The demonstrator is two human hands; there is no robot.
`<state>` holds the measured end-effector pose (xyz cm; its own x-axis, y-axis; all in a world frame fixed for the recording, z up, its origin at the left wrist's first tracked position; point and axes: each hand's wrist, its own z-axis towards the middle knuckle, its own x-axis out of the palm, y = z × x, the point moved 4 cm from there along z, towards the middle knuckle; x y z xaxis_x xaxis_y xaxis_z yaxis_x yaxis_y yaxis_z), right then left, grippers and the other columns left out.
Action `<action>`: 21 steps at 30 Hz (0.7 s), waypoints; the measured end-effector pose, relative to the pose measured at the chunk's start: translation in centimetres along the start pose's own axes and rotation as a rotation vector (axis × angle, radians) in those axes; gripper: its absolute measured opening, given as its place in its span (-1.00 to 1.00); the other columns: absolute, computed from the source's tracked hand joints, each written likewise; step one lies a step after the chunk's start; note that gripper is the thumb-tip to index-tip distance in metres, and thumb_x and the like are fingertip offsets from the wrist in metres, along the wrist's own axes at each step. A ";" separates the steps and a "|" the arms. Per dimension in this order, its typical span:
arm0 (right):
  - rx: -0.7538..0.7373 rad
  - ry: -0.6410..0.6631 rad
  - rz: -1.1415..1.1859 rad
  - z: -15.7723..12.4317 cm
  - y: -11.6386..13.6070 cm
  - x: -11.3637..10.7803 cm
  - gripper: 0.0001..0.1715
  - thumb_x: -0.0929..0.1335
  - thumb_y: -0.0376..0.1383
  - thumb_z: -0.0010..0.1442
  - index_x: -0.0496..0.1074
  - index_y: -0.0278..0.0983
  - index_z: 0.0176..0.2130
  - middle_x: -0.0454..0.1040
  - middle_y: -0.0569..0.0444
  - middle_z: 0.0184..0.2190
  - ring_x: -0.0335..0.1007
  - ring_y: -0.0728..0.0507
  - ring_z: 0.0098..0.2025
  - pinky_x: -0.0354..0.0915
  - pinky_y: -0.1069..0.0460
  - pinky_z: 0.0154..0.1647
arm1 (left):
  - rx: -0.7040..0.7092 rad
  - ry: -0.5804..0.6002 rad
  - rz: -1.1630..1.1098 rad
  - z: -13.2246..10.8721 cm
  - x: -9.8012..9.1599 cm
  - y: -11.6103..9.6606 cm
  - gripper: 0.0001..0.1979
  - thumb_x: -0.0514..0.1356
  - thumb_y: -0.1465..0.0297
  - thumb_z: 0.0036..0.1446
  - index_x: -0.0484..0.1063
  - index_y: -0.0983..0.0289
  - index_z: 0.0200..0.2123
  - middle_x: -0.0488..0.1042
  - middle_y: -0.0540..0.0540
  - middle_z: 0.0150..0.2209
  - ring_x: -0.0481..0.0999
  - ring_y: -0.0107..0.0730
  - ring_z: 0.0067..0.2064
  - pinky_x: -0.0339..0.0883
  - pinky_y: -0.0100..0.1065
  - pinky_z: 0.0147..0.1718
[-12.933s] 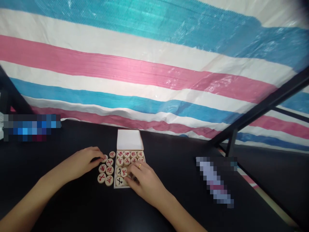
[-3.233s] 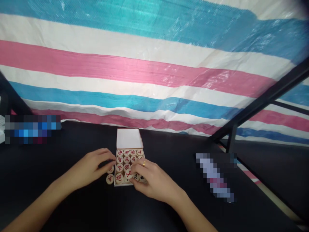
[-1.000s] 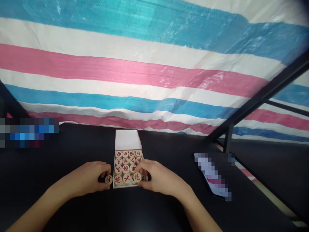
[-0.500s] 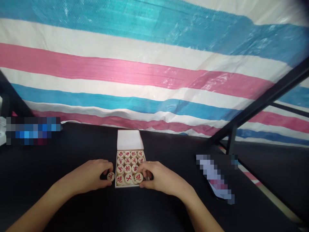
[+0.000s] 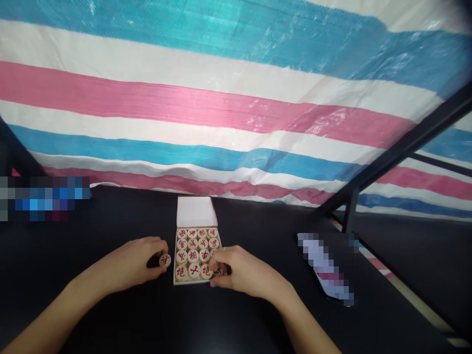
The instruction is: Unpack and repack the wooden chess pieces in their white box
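My left hand [image 5: 143,260] is closed in a pinch on a round cream Chinese chess piece [image 5: 164,260] with a red character, just left of an open white box [image 5: 191,282]. The box holds rows of similar pieces with red characters. At its front right corner, my right hand [image 5: 236,268] has its thumb and fingers closed at the right edge of a chess piece [image 5: 206,271] in the front row. Those fingers cover part of the right-hand column, and something pale with dark marks shows in the gap between them.
The box's white lid [image 5: 195,211] stands open at the back. On the black table [image 5: 147,319], a blurred phone-like object [image 5: 326,270] lies to the right and another blurred object [image 5: 47,199] at the far left. A striped sheet [image 5: 221,108] hangs behind, beside black frame bars [image 5: 387,157].
The piece at my right fingertips has shifted slightly left and now sits in the front row. My left hand keeps its piece beside the box. The view has shifted slightly.
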<state>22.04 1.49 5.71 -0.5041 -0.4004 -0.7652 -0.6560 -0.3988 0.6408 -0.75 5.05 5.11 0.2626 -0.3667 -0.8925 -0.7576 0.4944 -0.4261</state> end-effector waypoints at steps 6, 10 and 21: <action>0.019 -0.166 0.018 0.0 0.1 -1.2 -0.88 0.35 -0.24 0.21 0.47 -0.24 -0.29 0.45 0.14 -0.40 0.36 0.00 -0.40 0.24 0.13 -0.35 | 0.016 -0.084 -0.024 0.3 -0.5 0.5 -0.85 0.07 0.27 0.17 0.39 0.17 -0.29 0.43 0.00 -0.28 0.46 -0.36 -0.31 0.26 -0.37 -0.29; -0.015 -0.289 -0.017 0.1 0.7 -1.7 -0.86 0.29 -0.33 0.25 0.46 -0.24 -0.25 0.48 0.10 -0.34 0.38 -0.02 -0.32 0.25 0.11 -0.28 | 0.038 -0.179 -0.040 0.2 -1.0 -0.1 -0.83 0.09 0.27 0.16 0.39 0.16 -0.20 0.46 0.02 -0.19 0.49 -0.32 -0.21 0.30 -0.36 -0.19; -0.106 -0.234 -0.010 0.5 2.3 0.7 -0.84 0.30 -0.30 0.23 0.44 -0.24 -0.18 0.46 0.08 -0.34 0.39 -0.04 -0.31 0.27 0.10 -0.23 | 0.235 -0.195 -0.159 -0.4 0.3 -3.1 -0.70 0.11 0.45 0.11 0.42 0.14 -0.07 0.49 0.01 -0.16 0.53 -0.43 -0.25 0.40 -0.45 -0.19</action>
<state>19.89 0.67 6.61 -0.6222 -0.1991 -0.7572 -0.6053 -0.4911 0.6265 1.44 3.03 6.20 0.4930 -0.3078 -0.8138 -0.5457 0.6191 -0.5648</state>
